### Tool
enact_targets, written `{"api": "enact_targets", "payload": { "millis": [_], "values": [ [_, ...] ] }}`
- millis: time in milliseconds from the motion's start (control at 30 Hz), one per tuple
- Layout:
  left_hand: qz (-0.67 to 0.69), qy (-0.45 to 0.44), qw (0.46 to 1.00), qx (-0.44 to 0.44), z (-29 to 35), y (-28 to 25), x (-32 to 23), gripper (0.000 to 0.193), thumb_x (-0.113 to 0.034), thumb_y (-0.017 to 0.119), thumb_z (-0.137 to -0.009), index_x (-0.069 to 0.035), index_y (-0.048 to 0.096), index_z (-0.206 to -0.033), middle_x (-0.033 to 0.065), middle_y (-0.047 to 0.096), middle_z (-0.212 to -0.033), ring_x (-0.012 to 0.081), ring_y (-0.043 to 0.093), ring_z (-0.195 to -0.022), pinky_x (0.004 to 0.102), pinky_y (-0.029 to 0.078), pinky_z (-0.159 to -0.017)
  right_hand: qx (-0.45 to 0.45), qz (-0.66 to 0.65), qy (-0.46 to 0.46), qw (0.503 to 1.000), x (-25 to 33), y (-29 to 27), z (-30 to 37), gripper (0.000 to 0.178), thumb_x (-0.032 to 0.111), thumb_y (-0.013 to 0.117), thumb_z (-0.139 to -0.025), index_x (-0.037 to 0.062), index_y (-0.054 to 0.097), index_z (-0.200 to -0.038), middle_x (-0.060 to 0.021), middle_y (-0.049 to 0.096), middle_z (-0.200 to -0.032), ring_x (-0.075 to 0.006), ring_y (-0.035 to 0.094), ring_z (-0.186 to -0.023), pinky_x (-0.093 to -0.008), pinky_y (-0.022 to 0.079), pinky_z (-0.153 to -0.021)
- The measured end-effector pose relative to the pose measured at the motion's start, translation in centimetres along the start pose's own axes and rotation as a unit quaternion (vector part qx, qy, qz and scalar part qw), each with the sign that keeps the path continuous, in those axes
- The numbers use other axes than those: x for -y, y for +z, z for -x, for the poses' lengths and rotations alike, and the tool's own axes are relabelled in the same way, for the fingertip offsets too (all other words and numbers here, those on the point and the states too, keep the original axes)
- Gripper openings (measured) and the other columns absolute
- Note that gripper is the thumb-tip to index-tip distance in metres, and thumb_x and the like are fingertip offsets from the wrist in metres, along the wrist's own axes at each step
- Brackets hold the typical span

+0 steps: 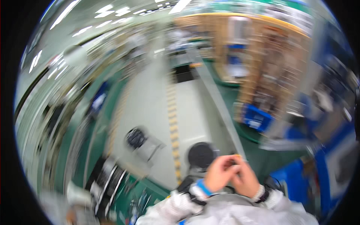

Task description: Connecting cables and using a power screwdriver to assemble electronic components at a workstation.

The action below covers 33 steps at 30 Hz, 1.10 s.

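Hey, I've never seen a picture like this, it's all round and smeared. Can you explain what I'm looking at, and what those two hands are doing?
There is no machine here: a person wears a wide fisheye camera on the head, looking down and forward, which bends straight lines and makes the picture round. It is blurred by motion. At the bottom are the person's own arms in pale sleeves. The left hand and right hand meet, fingers pinching something small between them, too blurred to identify. The left wrist has a blue band. Beyond lie a pale floor with a yellow striped line, wooden shelving and blue bins.
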<state>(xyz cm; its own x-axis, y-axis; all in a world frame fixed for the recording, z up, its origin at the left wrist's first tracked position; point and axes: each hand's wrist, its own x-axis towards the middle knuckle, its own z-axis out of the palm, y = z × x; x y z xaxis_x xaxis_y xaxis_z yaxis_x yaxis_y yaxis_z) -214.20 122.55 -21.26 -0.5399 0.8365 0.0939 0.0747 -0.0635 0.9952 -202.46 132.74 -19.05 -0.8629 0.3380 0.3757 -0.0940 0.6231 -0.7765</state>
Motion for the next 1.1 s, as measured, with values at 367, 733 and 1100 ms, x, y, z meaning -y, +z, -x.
{"api": "enact_targets", "payload": {
  "millis": [367,733,1100],
  "values": [
    [-0.169,0.164,0.942,0.238,-5.2,15.0,-14.1,0.054,0.001,0.07,-0.087,-0.001,0.048,-0.136,0.0102,0.064,-0.113,0.0126,0.063,-0.091,0.0272,0.052,-0.079,-0.29,-0.049,0.082,0.952,2.0,-21.8,8.9,0.034,0.003,0.053,-0.091,0.0005,0.055,-0.125,-0.0196,0.066,-0.103,-0.0261,0.069,-0.087,-0.0354,0.053,-0.076],
    [-0.28,0.546,0.775,0.15,-12.4,20.0,-31.6,0.046,0.004,0.059,-0.088,0.004,0.053,-0.134,0.0189,0.062,-0.122,0.0183,0.065,-0.087,0.0296,0.054,-0.071,-0.358,-0.141,-0.173,0.907,8.1,-33.9,-1.9,0.032,0.001,0.047,-0.098,0.0027,0.053,-0.129,-0.0063,0.063,-0.108,-0.0125,0.065,-0.086,-0.0268,0.052,-0.075],
    [-0.383,0.697,0.603,0.067,-15.2,20.9,-32.7,0.045,-0.008,0.074,-0.079,-0.001,0.06,-0.121,0.0131,0.067,-0.098,0.0302,0.066,-0.085,0.0383,0.054,-0.075,-0.285,-0.157,-0.275,0.905,7.6,-35.1,-3.6,0.028,-0.004,0.048,-0.095,0.0022,0.064,-0.117,-0.0024,0.067,-0.101,-0.0054,0.061,-0.087,-0.0217,0.052,-0.077]
  ]
}}
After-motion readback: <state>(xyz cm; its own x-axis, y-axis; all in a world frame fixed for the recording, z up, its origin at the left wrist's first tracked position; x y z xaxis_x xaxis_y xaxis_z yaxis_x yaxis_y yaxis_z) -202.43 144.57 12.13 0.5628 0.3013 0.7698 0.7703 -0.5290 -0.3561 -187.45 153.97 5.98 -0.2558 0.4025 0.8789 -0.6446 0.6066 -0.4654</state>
